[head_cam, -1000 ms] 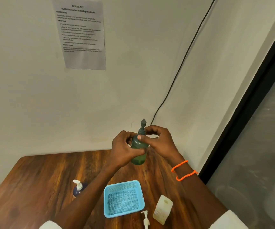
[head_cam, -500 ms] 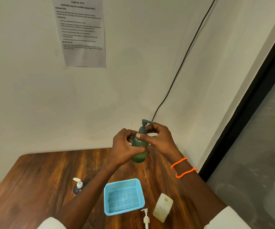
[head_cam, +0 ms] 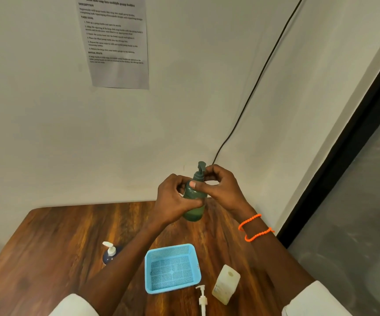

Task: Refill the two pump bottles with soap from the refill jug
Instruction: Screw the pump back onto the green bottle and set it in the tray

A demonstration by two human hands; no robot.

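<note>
Green pump bottle held upright above table: L hand gripped body, R hand pinched pump collar. Blue basket, 2nd bottle, loose white pump on table nr front.

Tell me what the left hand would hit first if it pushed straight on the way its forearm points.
The left hand already grips the green pump bottle; past it, the right hand at the pump head, then probably the wall, though depth is unclear.
</note>
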